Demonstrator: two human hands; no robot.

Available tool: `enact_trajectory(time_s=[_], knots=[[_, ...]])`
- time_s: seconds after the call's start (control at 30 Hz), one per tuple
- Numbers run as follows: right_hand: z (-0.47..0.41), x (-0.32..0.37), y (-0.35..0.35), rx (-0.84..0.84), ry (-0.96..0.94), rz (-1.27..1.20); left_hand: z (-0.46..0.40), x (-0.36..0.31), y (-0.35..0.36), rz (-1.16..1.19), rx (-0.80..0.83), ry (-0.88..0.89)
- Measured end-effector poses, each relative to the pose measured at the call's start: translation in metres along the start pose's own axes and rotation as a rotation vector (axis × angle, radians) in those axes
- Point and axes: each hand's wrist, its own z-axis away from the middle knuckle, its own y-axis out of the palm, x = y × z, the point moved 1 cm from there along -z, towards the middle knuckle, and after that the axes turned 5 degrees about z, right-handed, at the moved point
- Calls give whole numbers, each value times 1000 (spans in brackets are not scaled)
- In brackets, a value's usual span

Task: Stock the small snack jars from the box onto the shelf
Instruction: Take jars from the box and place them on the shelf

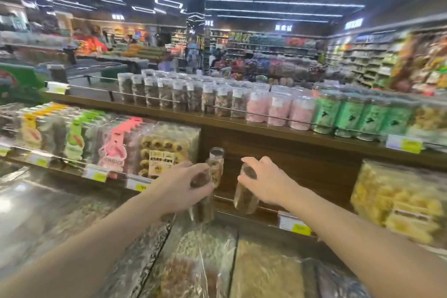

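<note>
My left hand (180,182) grips the top of a clear snack jar (202,208) with brown contents, held upright at the front rail of the lower wooden shelf (244,209). My right hand (268,182) holds a second, similar jar (244,197) by its lid, tilted slightly, over the same shelf gap. Two more small jars (216,166) stand on that shelf, just behind my left hand. The box is not in view.
Cookie packs (167,147) stand left of the gap and yellow snack packs (399,203) right of it. The upper shelf (278,133) carries rows of clear, pink and green jars. Bagged goods (210,261) lie in bins below my arms. Price tags line the shelf edges.
</note>
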Motion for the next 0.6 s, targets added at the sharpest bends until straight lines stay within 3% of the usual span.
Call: enact_trajectory(time_s=[0.3,0.6], knots=[[-49,-7,11,-27,160,-7,-124,57,49,11,136,44],[-64,-5,30,-17,253,27,-169,90,81,-2,200,42]])
